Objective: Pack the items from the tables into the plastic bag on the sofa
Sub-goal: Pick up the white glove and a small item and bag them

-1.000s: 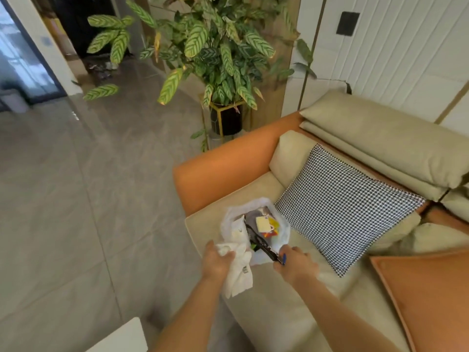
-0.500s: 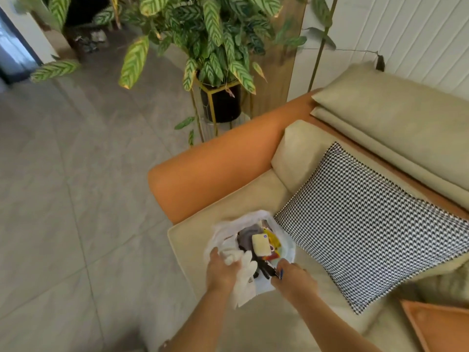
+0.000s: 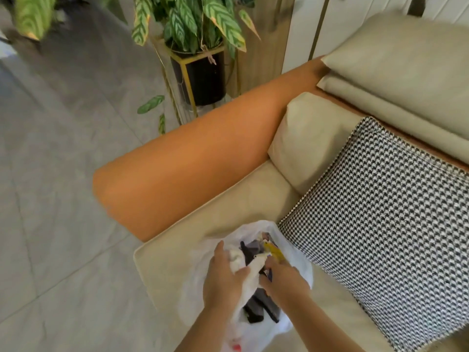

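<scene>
A white plastic bag (image 3: 297, 252) lies open on the front edge of the beige seat of the sofa (image 3: 243, 201), just beside a black-and-white checked cushion (image 3: 380, 212) and near the orange armrest (image 3: 203, 161). The left hand (image 3: 223, 278) is over the mouth of the bag, its fingers (image 3: 239, 271) curled round a bunched white cloth (image 3: 250, 273). The right hand (image 3: 284, 278) reaches into the bag beside it; its fingers are bent down among the contents, and whether they pinch anything cannot be told. Dark grey fabric (image 3: 261, 303) and a yellow item (image 3: 272, 250) show inside the bag. Behind the armrest, a leafy potted plant (image 3: 193, 19) stands in a black pot (image 3: 205, 80) on the grey tiled floor (image 3: 63, 148).
</scene>
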`<state>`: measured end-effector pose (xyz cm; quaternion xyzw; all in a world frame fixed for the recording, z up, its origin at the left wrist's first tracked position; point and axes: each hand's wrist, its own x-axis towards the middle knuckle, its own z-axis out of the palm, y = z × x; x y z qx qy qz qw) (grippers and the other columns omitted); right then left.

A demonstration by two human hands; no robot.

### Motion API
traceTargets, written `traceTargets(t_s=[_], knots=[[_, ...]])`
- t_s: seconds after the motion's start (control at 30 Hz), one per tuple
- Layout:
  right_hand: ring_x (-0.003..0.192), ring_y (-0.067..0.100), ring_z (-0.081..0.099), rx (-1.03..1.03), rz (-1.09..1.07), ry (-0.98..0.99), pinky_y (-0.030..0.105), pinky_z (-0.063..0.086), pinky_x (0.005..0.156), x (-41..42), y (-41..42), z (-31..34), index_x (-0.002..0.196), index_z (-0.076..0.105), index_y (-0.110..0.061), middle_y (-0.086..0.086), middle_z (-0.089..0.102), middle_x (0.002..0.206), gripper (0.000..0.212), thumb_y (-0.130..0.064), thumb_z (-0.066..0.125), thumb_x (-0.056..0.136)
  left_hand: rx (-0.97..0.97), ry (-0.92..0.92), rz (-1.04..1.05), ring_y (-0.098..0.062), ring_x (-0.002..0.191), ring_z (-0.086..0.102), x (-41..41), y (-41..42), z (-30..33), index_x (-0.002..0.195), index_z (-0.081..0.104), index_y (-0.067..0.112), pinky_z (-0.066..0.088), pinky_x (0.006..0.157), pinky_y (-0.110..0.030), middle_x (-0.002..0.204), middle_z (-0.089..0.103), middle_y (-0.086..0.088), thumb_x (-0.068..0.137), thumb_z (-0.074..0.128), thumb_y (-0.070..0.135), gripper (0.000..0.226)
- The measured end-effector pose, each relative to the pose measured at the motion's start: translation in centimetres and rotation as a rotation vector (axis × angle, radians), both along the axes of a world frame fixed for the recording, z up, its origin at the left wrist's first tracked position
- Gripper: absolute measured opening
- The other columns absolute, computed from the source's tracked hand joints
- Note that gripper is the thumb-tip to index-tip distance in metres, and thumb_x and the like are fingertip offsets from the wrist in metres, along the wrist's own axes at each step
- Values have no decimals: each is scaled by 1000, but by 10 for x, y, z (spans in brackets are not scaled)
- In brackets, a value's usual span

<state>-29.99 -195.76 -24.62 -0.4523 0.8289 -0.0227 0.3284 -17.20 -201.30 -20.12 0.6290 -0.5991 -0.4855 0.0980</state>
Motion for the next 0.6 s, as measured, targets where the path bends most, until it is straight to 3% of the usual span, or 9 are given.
traceTargets(t_s=[0.1, 0.2, 0.37, 0.6], knots=[[130, 23, 40, -95, -7, -56, 32, 42, 100, 3, 3, -19, 133, 45, -20, 3, 35, 145, 43, -38, 48, 94, -37, -5, -49, -19, 134, 40, 0, -2, -12, 151, 13, 24, 36, 102, -30, 147, 37, 0, 81, 70, 37, 91], [140, 21, 31, -161, -24, -153, 30, 36, 110, 6, 13, -24, 142, 37, -17, 4, 26, 153, 50, -23, 52, 94, -82, -46, -111, -19, 129, 44, 8, 0, -20, 151, 11, 25, 41, 99, -29, 144, 32, -1, 83, 69, 30, 89], [133, 22, 39, -190, -69, -24, 30, 37, 105, -4, 33, -25, 138, 43, -15, 5, 43, 143, 46, -13, 47, 93, -210, -213, -278, -18, 124, 48, 20, -5, -27, 151, 10, 27, 46, 97, -27, 141, 32, 0, 90, 61, 20, 80], [138, 33, 31, -166, -253, 222, 43, 42, 102, -8, 37, -44, 139, 41, -19, 16, 25, 154, 48, -20, 55, 93, -366, -489, -397, -21, 131, 38, 21, -21, -57, 150, 16, 23, 37, 105, -29, 148, 34, 2, 93, 54, 29, 69]])
